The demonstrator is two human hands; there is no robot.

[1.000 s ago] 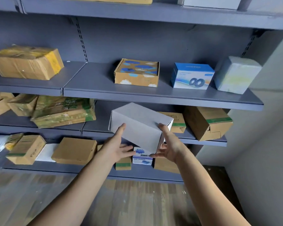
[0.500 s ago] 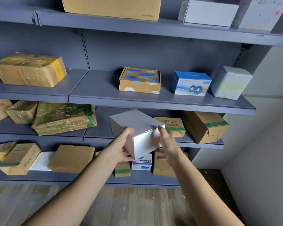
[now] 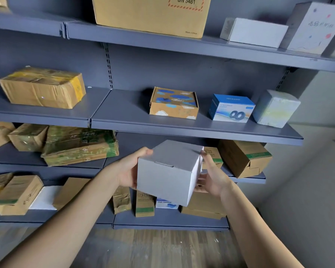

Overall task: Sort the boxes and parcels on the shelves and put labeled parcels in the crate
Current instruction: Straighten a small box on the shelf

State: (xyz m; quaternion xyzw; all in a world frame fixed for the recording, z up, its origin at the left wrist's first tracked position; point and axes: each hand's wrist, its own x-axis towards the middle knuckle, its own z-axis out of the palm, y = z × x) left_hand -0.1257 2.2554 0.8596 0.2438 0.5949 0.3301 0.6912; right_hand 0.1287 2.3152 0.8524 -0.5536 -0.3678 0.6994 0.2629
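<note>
Four grey shelves (image 3: 124, 113) | plank floor (image 3: 162, 248) | hands (image 3: 127, 171) (image 3: 211, 178) grip white box (image 3: 168, 171)

I read the white box (image 3: 168, 171) as smooth, matt card. Left of the white box, the taped parcel (image 3: 79, 146) shows glossy, wrinkled film over brown cardboard. Above the white box, the shelf (image 3: 124, 113) is painted metal with a dull finish, and the blue box (image 3: 231, 110) is glossy printed card. Below the white box, the floor (image 3: 162, 248) is worn wood plank.
</note>
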